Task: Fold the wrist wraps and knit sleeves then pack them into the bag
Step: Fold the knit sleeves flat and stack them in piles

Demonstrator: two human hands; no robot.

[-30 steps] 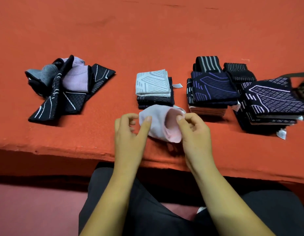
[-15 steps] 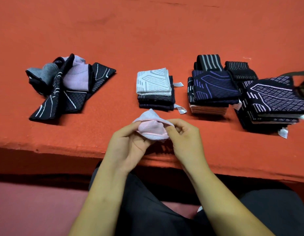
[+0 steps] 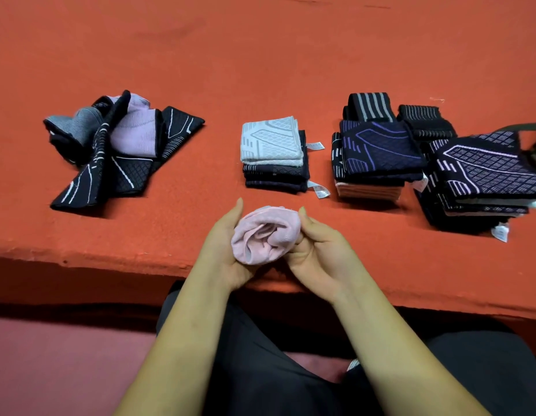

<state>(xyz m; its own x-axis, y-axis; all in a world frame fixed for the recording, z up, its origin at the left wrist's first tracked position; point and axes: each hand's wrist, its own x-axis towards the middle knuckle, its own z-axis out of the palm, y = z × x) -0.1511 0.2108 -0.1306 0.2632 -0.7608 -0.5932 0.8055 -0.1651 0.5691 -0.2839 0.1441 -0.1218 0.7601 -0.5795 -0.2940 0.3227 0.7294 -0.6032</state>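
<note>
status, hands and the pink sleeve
Left hand and right hand both hold pink knit sleeve, bunched, above table edge. Folded stack just beyond, not touching.

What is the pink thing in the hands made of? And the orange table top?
The pink sleeve looks like soft, matte knit fabric: it bunches into folds and shows a fine knitted texture. The orange table cover looks like felt or similar fuzzy cloth, going by its dull, slightly rough surface and ragged front edge.
</note>
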